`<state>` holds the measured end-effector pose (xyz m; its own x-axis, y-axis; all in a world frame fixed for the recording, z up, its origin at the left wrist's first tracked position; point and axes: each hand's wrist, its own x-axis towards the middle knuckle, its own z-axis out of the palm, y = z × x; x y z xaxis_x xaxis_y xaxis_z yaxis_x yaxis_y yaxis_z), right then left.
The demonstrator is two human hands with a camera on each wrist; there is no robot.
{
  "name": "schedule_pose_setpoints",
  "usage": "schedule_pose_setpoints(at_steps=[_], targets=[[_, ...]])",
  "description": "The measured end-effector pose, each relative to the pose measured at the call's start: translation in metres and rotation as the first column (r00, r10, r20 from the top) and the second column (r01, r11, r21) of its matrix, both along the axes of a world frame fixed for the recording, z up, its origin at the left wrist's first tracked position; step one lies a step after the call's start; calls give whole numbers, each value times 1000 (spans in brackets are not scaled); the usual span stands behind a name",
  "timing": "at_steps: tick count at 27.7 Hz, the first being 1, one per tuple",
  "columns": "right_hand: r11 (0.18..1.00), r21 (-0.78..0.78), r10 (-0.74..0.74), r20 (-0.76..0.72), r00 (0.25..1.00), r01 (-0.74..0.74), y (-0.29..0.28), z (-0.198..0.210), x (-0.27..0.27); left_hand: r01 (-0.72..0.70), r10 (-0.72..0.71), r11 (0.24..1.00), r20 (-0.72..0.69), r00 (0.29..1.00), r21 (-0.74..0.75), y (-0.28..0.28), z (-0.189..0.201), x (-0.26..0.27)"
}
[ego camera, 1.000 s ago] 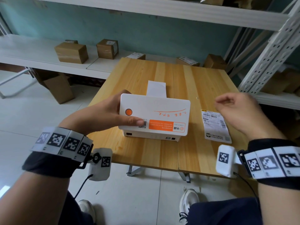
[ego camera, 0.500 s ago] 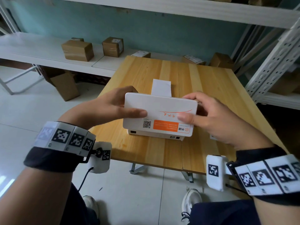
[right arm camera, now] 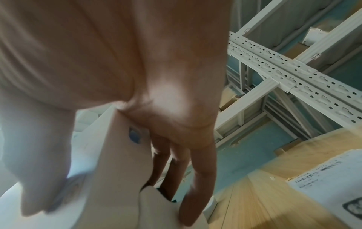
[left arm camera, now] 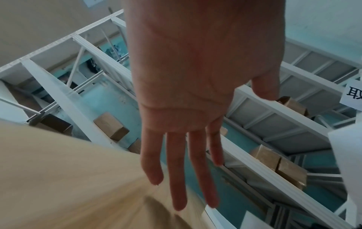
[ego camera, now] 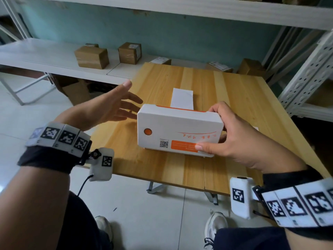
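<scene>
**Head view: label printer gripped at its right end**

Stands near the middle of the wooden counter [ego camera: 234, 91]: a white label printer [ego camera: 178, 129] with an orange button [ego camera: 148, 131], top face tipped toward the wearer. Raised lid or whole body tilted, cannot tell. Clamped at the right end by the right hand [ego camera: 239, 141], thumb laid across the front by the orange sticker [ego camera: 183, 145], fingers wrapped round the back edge. Flanked on the other side by the left hand [ego camera: 106, 109], fingers straight and spread, holding nothing, just beside the left end but apart from it. Shown in the left wrist view as a flat, empty palm. Trails a strip of white label paper [ego camera: 182, 97] out behind.

Judged a rigid plastic shell, light enough for one hand, smooth and probably slippery on its glossy faces. Best taken at both short ends, low on the base rather than on a likely hinged lid. Worth keeping fingers clear of the label paper, thin and easily creased or torn.
</scene>
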<state>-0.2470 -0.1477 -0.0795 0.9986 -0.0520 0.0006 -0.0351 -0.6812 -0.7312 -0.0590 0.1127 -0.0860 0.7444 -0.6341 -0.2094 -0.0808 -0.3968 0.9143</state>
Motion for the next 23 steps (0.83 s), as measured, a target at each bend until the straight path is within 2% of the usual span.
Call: schedule_pose_setpoints(at_steps=[5,9,12,17,20,23], targets=[[1000,13,6,34,999,-7,-2,-2,1,7,-5,998,-29,1000,56,1,-4,4],[999,44,-5,56,998,2,-3,-3,5,108,-105,991,40,994,-74,-1,-3,-2],[992,126,-17,64,998,9,-3,-1,9,192,-178,973,117,977,-126,-6,-3,-10],[966,247,-112,129,985,78,-5,6,18,275,-264,936,80,961,-218,-8,-6,-11],[955,276,-141,104,984,108,-17,9,27,301,-295,927,60,954,-222,-8,-5,-10],[971,186,-163,55,985,150,-35,20,38,316,-312,922,54,949,-225,-8,-5,-10]])
